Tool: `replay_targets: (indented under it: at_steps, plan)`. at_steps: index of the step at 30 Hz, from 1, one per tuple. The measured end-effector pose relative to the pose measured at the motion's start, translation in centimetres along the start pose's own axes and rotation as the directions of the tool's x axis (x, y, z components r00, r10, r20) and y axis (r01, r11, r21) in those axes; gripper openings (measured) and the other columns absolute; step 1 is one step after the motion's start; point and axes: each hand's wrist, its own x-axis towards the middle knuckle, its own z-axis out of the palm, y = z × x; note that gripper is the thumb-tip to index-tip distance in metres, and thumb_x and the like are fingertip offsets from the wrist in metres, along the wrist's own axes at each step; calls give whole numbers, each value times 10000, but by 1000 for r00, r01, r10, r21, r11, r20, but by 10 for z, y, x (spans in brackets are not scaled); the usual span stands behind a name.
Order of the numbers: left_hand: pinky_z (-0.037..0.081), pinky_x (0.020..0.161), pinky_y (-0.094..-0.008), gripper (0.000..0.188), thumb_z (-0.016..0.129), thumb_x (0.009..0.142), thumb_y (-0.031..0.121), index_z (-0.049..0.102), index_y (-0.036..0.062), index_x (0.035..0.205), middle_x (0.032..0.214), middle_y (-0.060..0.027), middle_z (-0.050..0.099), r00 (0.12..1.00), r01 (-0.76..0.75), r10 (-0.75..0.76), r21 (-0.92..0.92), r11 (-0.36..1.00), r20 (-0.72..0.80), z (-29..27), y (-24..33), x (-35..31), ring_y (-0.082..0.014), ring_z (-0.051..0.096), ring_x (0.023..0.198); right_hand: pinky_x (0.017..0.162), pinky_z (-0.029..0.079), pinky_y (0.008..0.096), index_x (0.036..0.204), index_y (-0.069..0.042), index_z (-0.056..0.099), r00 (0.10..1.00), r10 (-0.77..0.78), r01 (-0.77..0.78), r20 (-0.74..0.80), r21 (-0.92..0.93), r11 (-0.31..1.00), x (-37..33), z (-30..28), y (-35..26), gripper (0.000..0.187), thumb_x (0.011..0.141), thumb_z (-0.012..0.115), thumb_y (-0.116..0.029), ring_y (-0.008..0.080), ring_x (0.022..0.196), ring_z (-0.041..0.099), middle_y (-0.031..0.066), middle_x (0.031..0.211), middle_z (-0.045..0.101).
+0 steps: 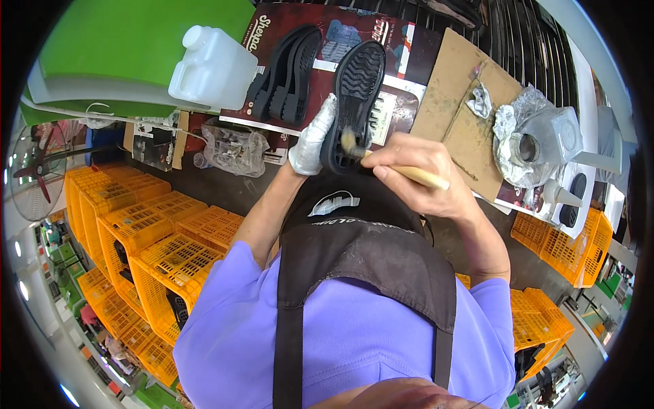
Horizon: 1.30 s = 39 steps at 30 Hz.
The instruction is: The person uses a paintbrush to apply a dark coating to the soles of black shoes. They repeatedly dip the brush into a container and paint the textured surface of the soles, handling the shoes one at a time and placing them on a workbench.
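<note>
Nearest: my dark apron [368, 262] over a purple shirt [351, 334].

Left hand [315, 140], in a whitish glove, closed along the left edge of a black shoe sole [360, 75]; fingers point away from me, how far they curl underneath I cannot tell. Sole held in front of my apron, long axis running away from me, ridged face toward me.

Right hand [424, 167], bare, closed around a brush [428, 178] with a pale wooden handle, fingers and thumb pinched near its bristle end. Bristles at the sole's nearer end; contact unclear.

Beyond, on a dark red printed board [325, 88]: more black soles [294, 71], side by side, left of mine. White jug [214, 75] further left. Right, brown cardboard [436, 112], then a clear container [555, 133] with crumpled wrap about it.

Around: orange crates [180, 259] both sides. Far left: standing fan [39, 174].
</note>
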Motion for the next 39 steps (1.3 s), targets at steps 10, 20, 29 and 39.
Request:
replay_targets:
  at_steps: [10, 20, 29, 39]
  plan:
    - [428, 860, -298, 518, 343, 941, 416, 374, 25, 1279, 1063, -87, 555, 994, -100, 98, 718, 688, 45, 9, 0, -7, -149, 534, 965, 507, 419, 224, 835, -16, 672, 859, 461, -464, -224, 41, 885, 54, -46, 30, 279, 749, 547, -250, 77, 577, 539, 48, 692, 627]
    - [501, 766, -362, 690, 266, 895, 583, 448, 2, 1220, 1002, -186, 589, 996, 77, -81, -102, 992, -38, 5, -3, -13, -247, 603, 855, 650, 495, 340, 967, -61, 622, 967, -250, 201, -45, -467, 861, 49, -42, 43, 282, 696, 648, 13, 252, 749, 586, 94, 839, 573]
    - [530, 645, -385, 604, 267, 916, 531, 442, 65, 1258, 1074, -144, 591, 997, 66, -73, -263, 962, -15, -1, 3, -9, -284, 622, 797, 620, 472, 308, 920, -38, 643, 995, -91, 95, 35, -138, 986, 28, -38, 11, 194, 734, 650, 16, 215, 698, 591, 99, 794, 613]
    - [446, 911, -325, 484, 276, 966, 384, 401, 56, 1299, 1212, -92, 525, 995, -60, 72, -153, 986, 72, 0, 9, 3, -181, 548, 1040, 613, 462, 293, 925, -23, 650, 994, -112, 110, 10, 124, 986, 14, -35, -2, 172, 758, 620, 5, 213, 679, 586, 111, 785, 613]
